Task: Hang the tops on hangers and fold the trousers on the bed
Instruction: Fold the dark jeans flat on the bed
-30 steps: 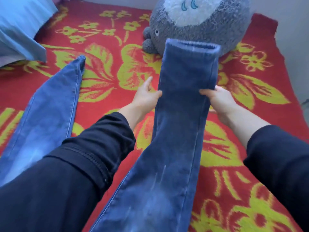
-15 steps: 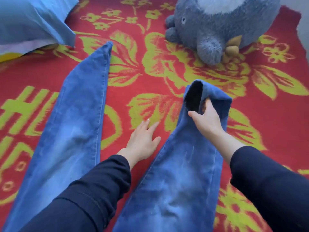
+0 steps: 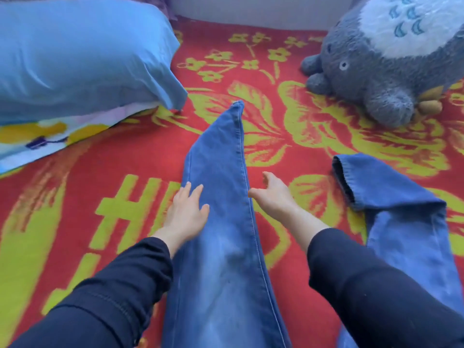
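Far left, a blue pillow [image 3: 75, 54] sits on the bed [image 3: 125, 156], over its red cover with yellow-green flowers. Next, the left hand [image 3: 185, 214]: flat, fingers straight and spread, pressing on the left edge of the jeans [image 3: 221, 222], gripping nothing. That leg runs up the middle of the bed, lying flat, its narrow cuff pointing at the far wall. Just beside its right seam is the right hand [image 3: 273, 197], loosely spread, fingers slightly curved, nothing in it; the thumb tip is right at the seam, though actual contact, I cannot tell. Further right lies the other leg [image 3: 401, 217], apart from the 1st, its cuff gaping towards us. Top right, a grey plush toy [image 3: 376, 71] rests on the cover.
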